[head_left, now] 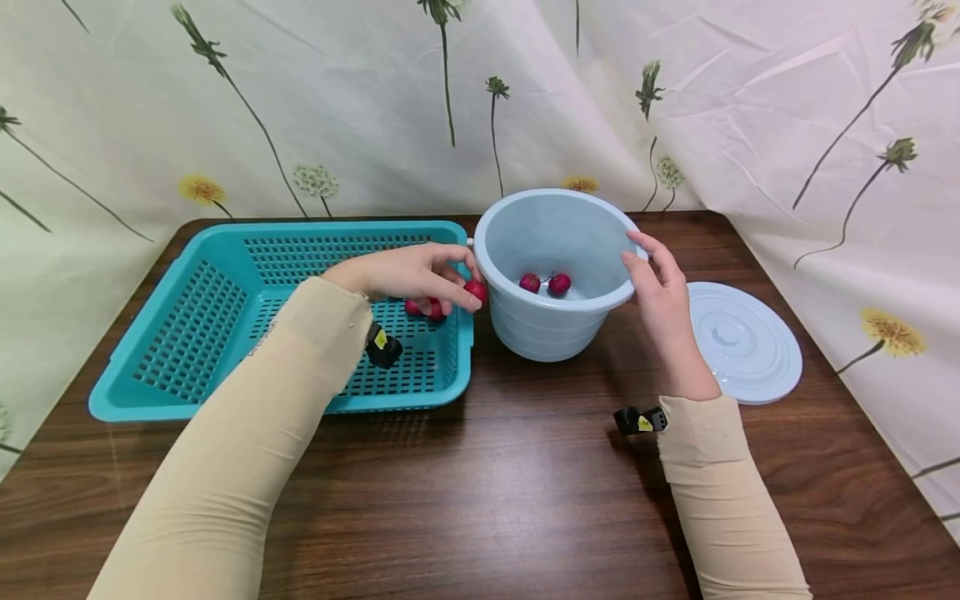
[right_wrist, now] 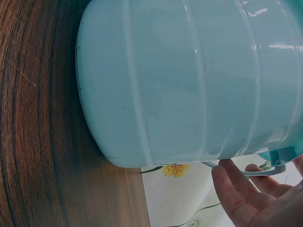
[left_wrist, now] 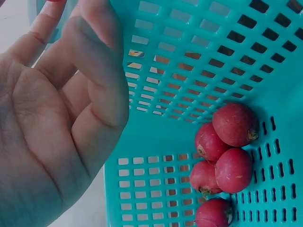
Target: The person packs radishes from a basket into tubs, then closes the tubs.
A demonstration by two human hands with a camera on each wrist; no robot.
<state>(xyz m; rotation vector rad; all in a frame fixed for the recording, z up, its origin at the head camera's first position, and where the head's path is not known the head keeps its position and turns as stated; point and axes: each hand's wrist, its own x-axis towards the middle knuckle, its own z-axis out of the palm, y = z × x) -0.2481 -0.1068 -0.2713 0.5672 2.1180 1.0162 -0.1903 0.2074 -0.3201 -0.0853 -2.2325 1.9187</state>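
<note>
My left hand (head_left: 412,273) pinches a red radish (head_left: 476,291) between thumb and fingers, above the right rim of a teal slotted basket (head_left: 142,412) and close to a light blue bucket (head_left: 547,329). Several more radishes (left_wrist: 234,170) lie together in the basket, below that hand in the left wrist view. My right hand (head_left: 663,312) grips the right side of the bucket's rim, near the handle (right_wrist: 272,171) seen in the right wrist view. The bucket stands upright, with a radish (head_left: 529,283) and another radish (head_left: 558,285) on its bottom.
A round light blue lid (head_left: 750,346) lies flat on the dark wooden table (head_left: 510,483), to the right of the bucket. Behind the table hangs a white cloth (head_left: 360,100) printed with dandelions. The basket and bucket stand close side by side.
</note>
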